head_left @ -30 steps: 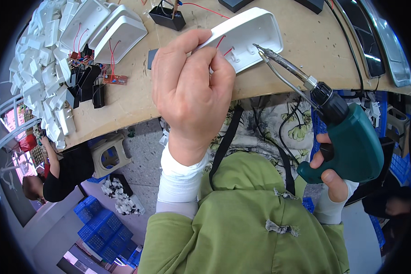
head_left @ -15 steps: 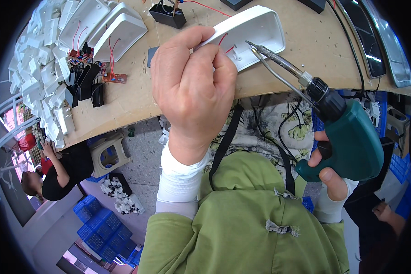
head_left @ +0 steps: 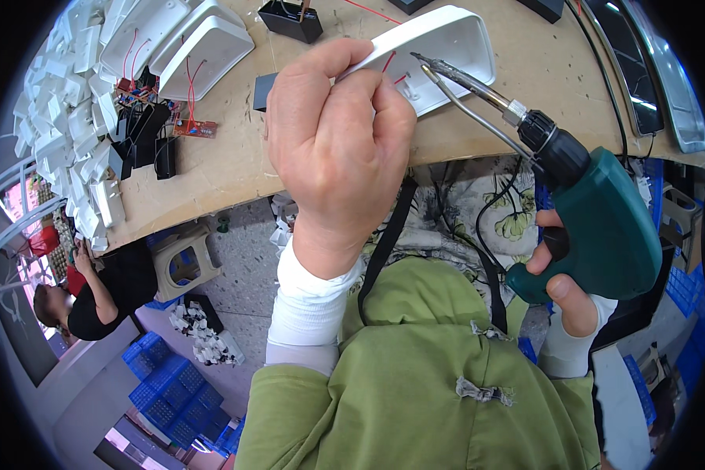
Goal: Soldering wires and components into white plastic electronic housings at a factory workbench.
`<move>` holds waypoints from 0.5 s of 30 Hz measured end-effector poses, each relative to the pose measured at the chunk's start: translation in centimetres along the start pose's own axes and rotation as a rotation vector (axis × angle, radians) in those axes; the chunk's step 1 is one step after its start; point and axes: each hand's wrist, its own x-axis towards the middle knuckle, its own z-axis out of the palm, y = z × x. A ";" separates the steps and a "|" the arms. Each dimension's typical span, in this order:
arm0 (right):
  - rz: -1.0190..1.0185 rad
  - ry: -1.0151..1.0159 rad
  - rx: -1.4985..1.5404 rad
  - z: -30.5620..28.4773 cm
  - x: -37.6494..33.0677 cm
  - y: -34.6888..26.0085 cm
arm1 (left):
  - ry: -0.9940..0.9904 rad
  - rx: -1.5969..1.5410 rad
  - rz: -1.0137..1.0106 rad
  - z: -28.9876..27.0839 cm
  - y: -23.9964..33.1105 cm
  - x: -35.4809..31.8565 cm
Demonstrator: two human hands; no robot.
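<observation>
My left hand (head_left: 341, 149) is closed on the near-left rim of a white plastic housing (head_left: 466, 51), tipped up above the table's front edge. Inside the housing are short red wires (head_left: 388, 62), partly covered by my fingers. My right hand (head_left: 569, 301) grips a green soldering gun (head_left: 612, 227), fingers around its handle and trigger. Its dark tip (head_left: 427, 61) and the thin metal feed tube beside it reach over the open housing, close to the wires. Whether the tip touches anything is hard to tell.
White housings (head_left: 211, 59) with red wires stand at the back left, beside black boxes (head_left: 145, 141), a small circuit board (head_left: 196, 128) and a heap of white plastic parts (head_left: 63, 117). A black cable (head_left: 603, 86) crosses the table's right side. Another person (head_left: 106, 290) sits at the far left.
The soldering gun's tip has shifted slightly left and up, nearer the red wires. My left hand and the housing have moved slightly right. An arm at the lower right has left its place.
</observation>
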 end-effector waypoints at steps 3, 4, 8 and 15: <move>-0.005 -0.017 -0.014 -0.1 0.1 0.1 | -0.001 0.004 0.009 0.0 0.0 0.1; -0.006 -0.024 -0.022 -0.1 0.1 0.1 | -0.005 0.007 0.012 0.0 0.0 0.1; -0.022 -0.062 0.119 -0.4 0.1 0.3 | 0.005 0.007 0.027 0.0 -0.1 0.1; -0.024 -0.035 0.070 -0.2 0.2 0.3 | 0.005 0.009 0.027 0.0 0.1 0.2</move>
